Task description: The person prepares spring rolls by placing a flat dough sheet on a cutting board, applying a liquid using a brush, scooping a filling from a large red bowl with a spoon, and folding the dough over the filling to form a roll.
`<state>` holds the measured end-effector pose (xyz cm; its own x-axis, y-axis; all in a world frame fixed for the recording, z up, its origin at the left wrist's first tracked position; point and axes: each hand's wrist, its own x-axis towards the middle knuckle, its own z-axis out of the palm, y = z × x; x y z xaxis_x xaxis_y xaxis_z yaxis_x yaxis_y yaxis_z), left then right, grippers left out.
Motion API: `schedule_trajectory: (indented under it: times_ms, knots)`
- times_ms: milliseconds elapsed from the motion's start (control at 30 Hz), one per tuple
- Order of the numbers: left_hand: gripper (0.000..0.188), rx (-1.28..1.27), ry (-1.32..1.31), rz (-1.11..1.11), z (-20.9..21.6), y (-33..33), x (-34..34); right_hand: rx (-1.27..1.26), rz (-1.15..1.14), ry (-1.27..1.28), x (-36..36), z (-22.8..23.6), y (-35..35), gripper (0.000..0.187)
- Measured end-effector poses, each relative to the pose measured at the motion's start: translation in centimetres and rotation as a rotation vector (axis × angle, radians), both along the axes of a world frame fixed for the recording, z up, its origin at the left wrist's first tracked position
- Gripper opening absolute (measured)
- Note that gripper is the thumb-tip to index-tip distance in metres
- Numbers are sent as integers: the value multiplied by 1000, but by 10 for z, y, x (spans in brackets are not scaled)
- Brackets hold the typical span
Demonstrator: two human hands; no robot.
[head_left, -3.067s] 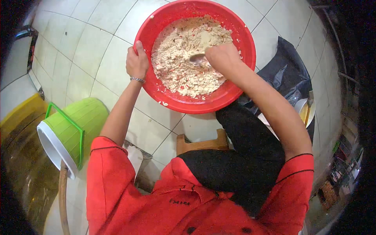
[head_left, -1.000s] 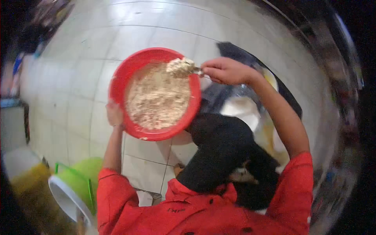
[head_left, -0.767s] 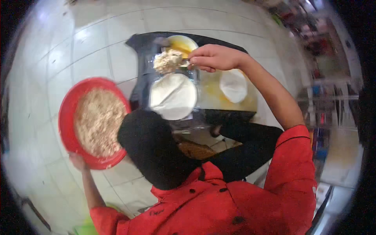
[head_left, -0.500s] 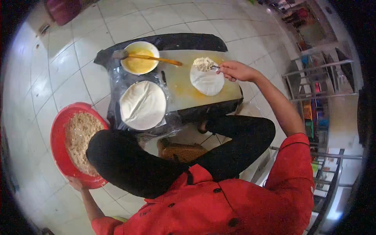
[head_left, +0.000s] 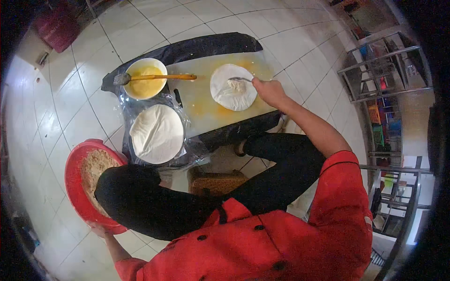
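My right hand is closed on the handle of a metal spoon. The spoon's head is over a round white dough sheet, with a small heap of pale crumbly filling on the sheet beneath it. That sheet lies on a pale cutting board smeared with yellow. Low on the left, my left hand grips the lower rim of a red plastic basin. Crumbly filling sits inside the basin, partly hidden by my knee.
A white bowl of yellow liquid stands at the board's far left, a wooden-handled brush across it. Nearer lies a stack of round dough sheets on plastic wrap. Metal racks stand at the right; a brown woven stool is under the board.
The spoon, heaped with filling before, has come down onto the middle of the dough sheet, and filling now lies there. My left hand stays on the basin. The whole view has shifted slightly.
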<state>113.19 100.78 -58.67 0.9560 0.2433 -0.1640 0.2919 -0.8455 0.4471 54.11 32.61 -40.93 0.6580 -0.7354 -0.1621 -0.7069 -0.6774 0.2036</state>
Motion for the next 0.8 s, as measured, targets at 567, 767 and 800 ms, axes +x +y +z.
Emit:
schedule_trajectory:
  times_ms: [567,767,800]
  knots:
    - [57,261,-290,-561,-64,84,31,104,116,-573,103,57,26,24]
    - [87,-54,23,180,5,-9,-4,284,433,-609,292,115,108,19]
    - [84,-62,17,217,14,-13,-9,293,576,-637,334,116,126,18]
